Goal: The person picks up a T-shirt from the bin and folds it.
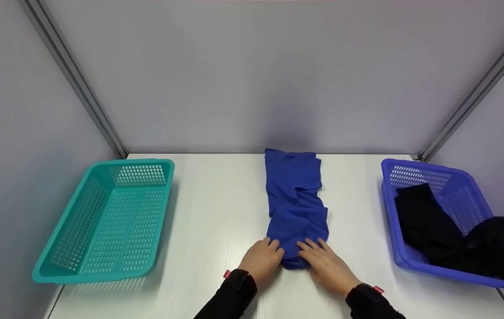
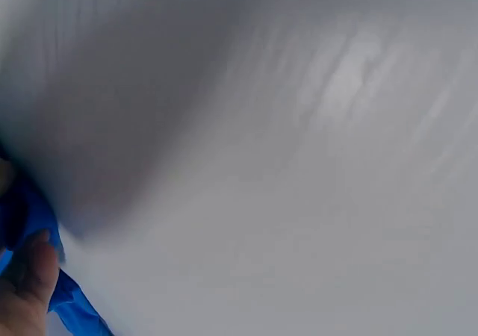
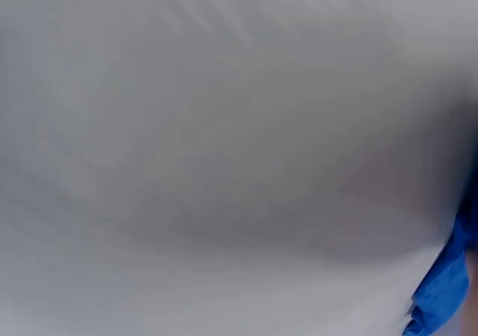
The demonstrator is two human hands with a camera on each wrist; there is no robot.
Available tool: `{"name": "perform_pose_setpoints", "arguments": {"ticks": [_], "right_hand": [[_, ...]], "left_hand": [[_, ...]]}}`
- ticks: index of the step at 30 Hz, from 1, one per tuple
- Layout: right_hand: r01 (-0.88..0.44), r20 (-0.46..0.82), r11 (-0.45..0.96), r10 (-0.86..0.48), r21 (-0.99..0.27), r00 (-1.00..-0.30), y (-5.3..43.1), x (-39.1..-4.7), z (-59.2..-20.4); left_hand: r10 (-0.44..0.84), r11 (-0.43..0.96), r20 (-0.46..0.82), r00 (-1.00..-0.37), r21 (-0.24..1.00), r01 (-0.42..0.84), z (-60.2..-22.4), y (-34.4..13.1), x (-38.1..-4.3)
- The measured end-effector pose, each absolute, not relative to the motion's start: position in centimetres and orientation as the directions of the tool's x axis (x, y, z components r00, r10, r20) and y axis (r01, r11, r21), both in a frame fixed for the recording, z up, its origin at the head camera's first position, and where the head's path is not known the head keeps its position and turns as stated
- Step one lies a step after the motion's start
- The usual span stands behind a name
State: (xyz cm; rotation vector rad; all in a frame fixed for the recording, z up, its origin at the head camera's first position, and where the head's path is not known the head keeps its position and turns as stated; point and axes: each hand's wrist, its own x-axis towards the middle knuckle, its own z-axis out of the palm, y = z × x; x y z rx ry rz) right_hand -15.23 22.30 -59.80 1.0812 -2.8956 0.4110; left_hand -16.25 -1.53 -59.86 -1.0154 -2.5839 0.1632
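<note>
A blue cloth garment point(image 1: 297, 199), folded into a long wrinkled strip, lies lengthwise down the middle of the white table. At its near left edge is my left hand point(image 1: 261, 260), fingertips touching the fabric. My right hand point(image 1: 326, 266) rests on the near right part, fingers spread over the cloth. In the left wrist view, the thumb point(image 2: 41, 269) lies against bunched blue fabric point(image 2: 78, 310); most of that hand is outside the frame. The right wrist view catches a hanging fold of blue cloth point(image 3: 442, 287) beside a sliver of the hand.
A teal plastic basket point(image 1: 161, 217) stands at the left with nothing inside. On the right, a blue-violet basket point(image 1: 389, 217) contains black clothing point(image 1: 433, 230), part of it draped over the rim. Grey panels point(image 1: 216, 79) enclose the white table point(image 1: 216, 208) at the back and sides.
</note>
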Motion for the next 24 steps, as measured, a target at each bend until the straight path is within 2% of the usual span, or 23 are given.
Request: {"name": "perform_pose_setpoints", "arguments": {"ticks": [3,7,10,14,17,21,24], "right_hand": [[-0.61,0.145,0.769,-0.593,-0.189,-0.792,22.1,-14.7,-60.0],[-0.517,0.164,0.811,-0.49,-0.275,-0.856,21.1,-14.1,-59.8],[-0.479,0.241,0.816,-0.419,-0.324,-0.876,20.4,-13.9,-59.1],[-0.504,0.391,0.814,-0.381,-0.288,-0.838,20.8,-13.9,-58.0],[-0.547,0.471,0.808,-0.404,-0.218,-0.784,22.1,-13.9,-57.3],[-0.599,0.527,0.785,-0.445,-0.159,-0.724,24.1,-13.8,-56.6],[-0.629,0.542,0.758,-0.459,-0.174,-0.704,25.5,-13.8,-55.9]], "left_hand": [[0.664,0.746,0.32,-0.676,-0.211,0.632,-59.4,-1.2,-16.1],[0.625,0.768,0.375,-0.685,-0.139,0.625,-58.3,-0.4,-15.8],[0.602,0.773,0.408,-0.686,-0.084,0.629,-57.3,0.0,-15.6],[0.603,0.742,0.438,-0.667,0.001,0.671,-56.2,-0.4,-15.5],[0.648,0.684,0.436,-0.625,0.028,0.729,-55.7,-1.2,-15.6],[0.718,0.603,0.446,-0.534,-0.016,0.798,-55.4,-2.3,-15.8],[0.722,0.581,0.489,-0.49,-0.043,0.813,-55.1,-2.8,-15.9]]}}
